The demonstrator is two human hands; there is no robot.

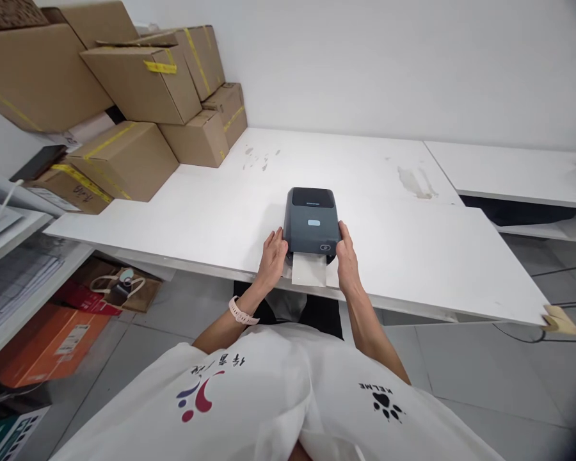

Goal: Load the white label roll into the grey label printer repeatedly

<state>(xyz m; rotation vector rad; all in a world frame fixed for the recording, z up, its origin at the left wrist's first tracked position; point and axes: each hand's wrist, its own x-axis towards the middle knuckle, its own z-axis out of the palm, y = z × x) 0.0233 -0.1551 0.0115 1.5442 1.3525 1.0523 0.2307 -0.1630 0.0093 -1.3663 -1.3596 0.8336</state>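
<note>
A dark grey label printer [312,221] sits on the white table near its front edge. From its front slot a blank white label [309,269] hangs out toward me, over the table's edge. My left hand [271,259] presses against the printer's left side near the front corner, fingers along the casing. On the opposite side my right hand [347,259] grips the front right corner the same way. Both hands hold the printer between them; some fingertips are hidden by the casing. A pale pink wristband [242,312] is on my left wrist.
Stacked cardboard boxes [144,83] with yellow tape fill the table's left back. The white tabletop [403,256] extends right to a corner with a tan pad [560,319]. Below left, an orange box [48,342] lies near a paper bag [144,291]. Cables run along the floor at right.
</note>
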